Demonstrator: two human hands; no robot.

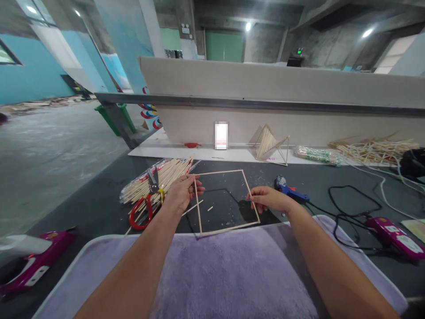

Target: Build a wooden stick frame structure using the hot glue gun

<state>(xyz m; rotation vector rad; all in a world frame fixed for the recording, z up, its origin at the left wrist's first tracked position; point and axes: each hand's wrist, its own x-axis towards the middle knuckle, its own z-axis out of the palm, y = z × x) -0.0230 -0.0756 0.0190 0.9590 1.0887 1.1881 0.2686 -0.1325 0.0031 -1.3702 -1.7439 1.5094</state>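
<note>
Between my hands is a square frame of thin wooden sticks point(229, 228), tilted above the dark tabletop. My left hand point(183, 191) pinches its left side near the far corner. On the opposite side, my right hand point(265, 198) grips the right stick about midway, thumb and fingers closed. Under and beside the frame lie a loose stick point(192, 208) and a short cut piece point(210, 208). Red-handled scissors point(141, 213) rest on a bundle of wooden sticks point(171, 173) left of my left hand. A blue glue gun point(292, 190) lies just beyond my right hand.
A purple towel point(219, 274) covers the near edge. Behind stand a stick model point(270, 144) and a bright blurred upright rectangle point(221, 135). Wrapped sticks point(317, 155) lie at the back right. Black cables run to a magenta power strip point(396, 238); another magenta device point(43, 261) sits left.
</note>
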